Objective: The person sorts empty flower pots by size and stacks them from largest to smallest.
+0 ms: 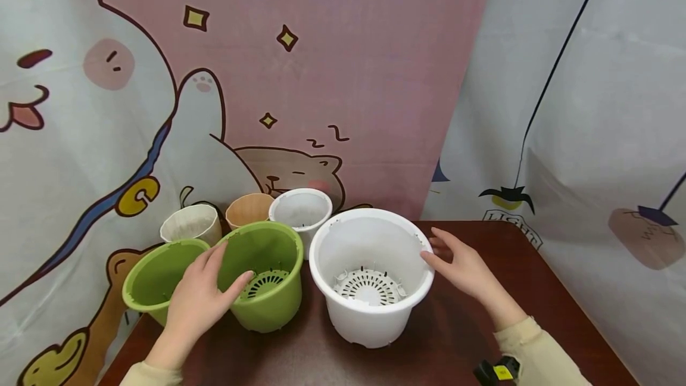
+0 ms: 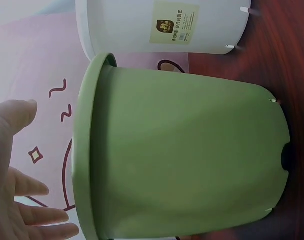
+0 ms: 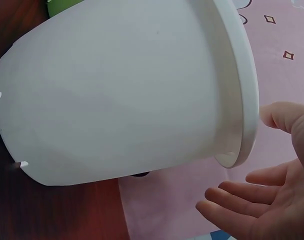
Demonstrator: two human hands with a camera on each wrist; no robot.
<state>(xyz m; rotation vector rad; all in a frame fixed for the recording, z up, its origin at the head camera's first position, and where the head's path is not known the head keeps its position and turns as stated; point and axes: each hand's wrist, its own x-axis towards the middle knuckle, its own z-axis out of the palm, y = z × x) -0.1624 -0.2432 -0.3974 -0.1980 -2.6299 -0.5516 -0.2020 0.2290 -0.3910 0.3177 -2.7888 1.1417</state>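
Before a cartoon-printed curtain, on a dark table, can see a large white pot, upright with axis vertical. At its three o'clock, see the nearer right hand, spread; cannot tell if touching or just beside. At nine o'clock, past an upright green pot, find the left hand, likewise spread, gripping nothing.

I had the dark red-brown worktop before me, carrying a large white pot, a front green pot and, leftward, a second green pot; behind (partly hidden from me) stood small white, orange and cream pots.
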